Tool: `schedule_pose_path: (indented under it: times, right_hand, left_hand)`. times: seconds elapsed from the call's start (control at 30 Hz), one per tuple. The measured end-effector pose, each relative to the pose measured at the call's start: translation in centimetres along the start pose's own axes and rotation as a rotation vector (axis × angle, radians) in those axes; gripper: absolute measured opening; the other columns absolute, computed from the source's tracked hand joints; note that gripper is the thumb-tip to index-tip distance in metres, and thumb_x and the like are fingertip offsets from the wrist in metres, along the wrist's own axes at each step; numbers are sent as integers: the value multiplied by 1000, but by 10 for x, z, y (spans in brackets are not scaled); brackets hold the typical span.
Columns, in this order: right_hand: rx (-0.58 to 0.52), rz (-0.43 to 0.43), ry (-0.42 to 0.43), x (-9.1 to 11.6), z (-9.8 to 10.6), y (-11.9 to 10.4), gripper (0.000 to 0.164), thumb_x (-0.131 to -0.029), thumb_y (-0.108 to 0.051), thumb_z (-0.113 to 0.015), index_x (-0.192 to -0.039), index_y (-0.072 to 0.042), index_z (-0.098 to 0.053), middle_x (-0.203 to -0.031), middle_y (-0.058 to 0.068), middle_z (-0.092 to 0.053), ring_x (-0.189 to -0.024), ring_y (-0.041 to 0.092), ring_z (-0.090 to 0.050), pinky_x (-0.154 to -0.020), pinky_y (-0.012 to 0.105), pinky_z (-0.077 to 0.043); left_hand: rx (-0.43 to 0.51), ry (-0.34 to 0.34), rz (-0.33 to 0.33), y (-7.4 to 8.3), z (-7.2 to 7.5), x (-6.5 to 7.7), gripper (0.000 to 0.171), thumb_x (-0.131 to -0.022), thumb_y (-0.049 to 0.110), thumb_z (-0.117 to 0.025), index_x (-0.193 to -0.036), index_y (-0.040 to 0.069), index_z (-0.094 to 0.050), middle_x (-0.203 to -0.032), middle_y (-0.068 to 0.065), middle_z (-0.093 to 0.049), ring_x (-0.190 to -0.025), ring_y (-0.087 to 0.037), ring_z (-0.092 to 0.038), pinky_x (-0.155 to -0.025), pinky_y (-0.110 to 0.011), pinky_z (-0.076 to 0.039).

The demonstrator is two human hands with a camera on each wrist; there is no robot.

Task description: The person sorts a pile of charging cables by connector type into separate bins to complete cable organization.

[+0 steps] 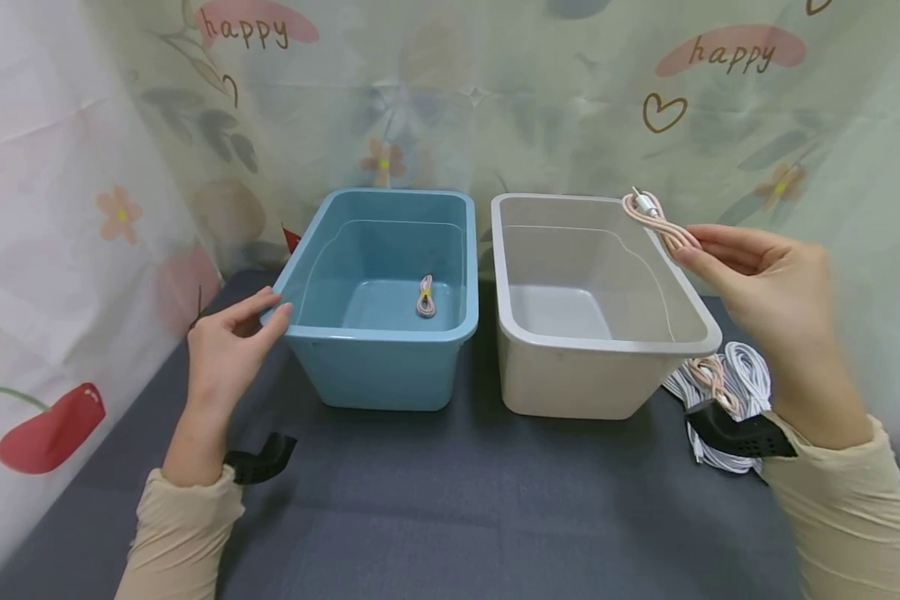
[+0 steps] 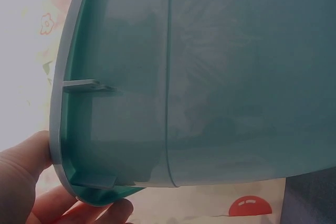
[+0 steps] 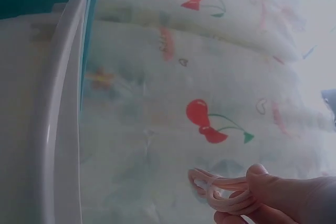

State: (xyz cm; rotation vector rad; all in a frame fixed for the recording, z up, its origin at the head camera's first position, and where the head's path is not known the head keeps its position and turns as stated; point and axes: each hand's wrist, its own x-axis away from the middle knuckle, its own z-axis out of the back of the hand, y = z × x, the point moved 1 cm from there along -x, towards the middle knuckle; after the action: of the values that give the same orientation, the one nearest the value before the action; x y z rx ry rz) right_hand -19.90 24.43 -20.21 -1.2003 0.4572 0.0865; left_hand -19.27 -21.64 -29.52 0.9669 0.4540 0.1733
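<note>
In the head view my left hand (image 1: 228, 350) is at the near left corner of a blue plastic bin (image 1: 375, 367). The left wrist view shows the bin's rim (image 2: 56, 103) between the thumb and the curled fingers. My right hand (image 1: 772, 292) pinches a coiled pink cable (image 1: 663, 223) with a whitish plug, held up over the right rim of a beige bin (image 1: 570, 379). In the right wrist view, thumb and fingers grip the looped cable (image 3: 223, 190). Inside the blue bin lies a small pinkish coil (image 1: 426, 297) with a yellow tie.
The two bins stand side by side on a dark cloth (image 1: 450, 517). A pile of white and pink cables (image 1: 746, 375) lies right of the beige bin, partly behind my right wrist. A patterned curtain (image 1: 480, 92) hangs behind and at both sides.
</note>
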Motion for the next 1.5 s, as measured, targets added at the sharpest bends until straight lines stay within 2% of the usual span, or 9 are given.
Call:
schedule_pose_path:
  times: [0.27, 0.37, 0.47, 0.6, 0.73, 0.87, 1.03, 1.3, 1.5]
  right_hand:
    - [17, 117, -84, -14, -42, -20, 28, -76, -17, -77, -103, -10, -74, -76, -24, -70, -72, -6, -68, -65, 8, -52]
    - [-9, 159, -123, -20, -60, -26, 30, -76, -15, -76, -104, -4, -72, -76, -24, -70, -72, -6, -68, -66, 8, -52]
    - [28, 208, -147, -24, -76, -32, 30, -77, -15, -76, -104, -1, -72, -76, -26, -68, -71, -7, -67, -65, 9, -52]
    - [75, 250, -175, -29, -95, -40, 29, -78, -15, -75, -103, -1, -72, -83, -13, -73, -70, -7, -66, -65, 9, -52]
    - [68, 225, -218, -33, -111, -48, 28, -78, -14, -75, -104, -2, -72, -94, 6, -74, -70, -6, -66, -64, 10, -52]
    - [68, 210, -247, -38, -125, -53, 27, -78, -14, -74, -103, -3, -72, -97, 11, -73, -70, -6, -66, -65, 11, -52]
    - [113, 212, -255, -44, -142, -57, 27, -79, -15, -74, -104, -5, -72, -99, 13, -73, -72, -4, -67, -69, 13, -53]
    - [168, 184, -295, -52, -168, -61, 27, -80, -16, -73, -105, -6, -72, -100, 12, -72, -87, 13, -70, -70, 16, -52]
    - [197, 150, -313, -61, -185, -59, 29, -82, -17, -72, -108, -6, -71, -103, 11, -72, -92, 16, -69, -75, 21, -54]
  left_hand:
    - [2, -2, -3, 0, 0, 0, 42, -85, 39, -65, -121, 16, -64, -131, 0, -58, -118, -19, -59, -86, -13, -50]
    - [3, -3, -5, 0, 0, 0, 43, -85, 38, -65, -122, 16, -64, -131, -1, -58, -118, -19, -59, -87, -15, -50]
    - [4, -3, -1, 0, 0, 0, 43, -85, 38, -65, -121, 16, -64, -131, 0, -58, -118, -19, -59, -89, -17, -51]
    - [5, -6, 2, -1, 0, 0, 43, -85, 39, -65, -121, 16, -64, -132, 0, -58, -118, -19, -59, -89, -17, -51]
    - [3, -8, -2, 0, 0, 0, 43, -85, 39, -65, -122, 16, -64, -132, 0, -58, -118, -19, -59, -90, -18, -51]
    - [0, -7, -7, 0, 0, 0, 43, -85, 39, -65, -122, 16, -64, -132, 0, -58, -118, -19, -59, -90, -17, -50]
    - [3, -8, -5, 0, 0, 0, 43, -85, 39, -65, -122, 16, -64, -132, 0, -58, -118, -19, -58, -89, -17, -50]
    - [-3, -9, -10, 0, 0, 1, 43, -85, 38, -65, -122, 15, -63, -132, -1, -58, -118, -19, -58, -91, -22, -51]
    - [0, -10, -12, 0, 0, 1, 43, -85, 38, -65, -122, 15, -63, -131, -1, -58, -119, -19, -58, -91, -21, -50]
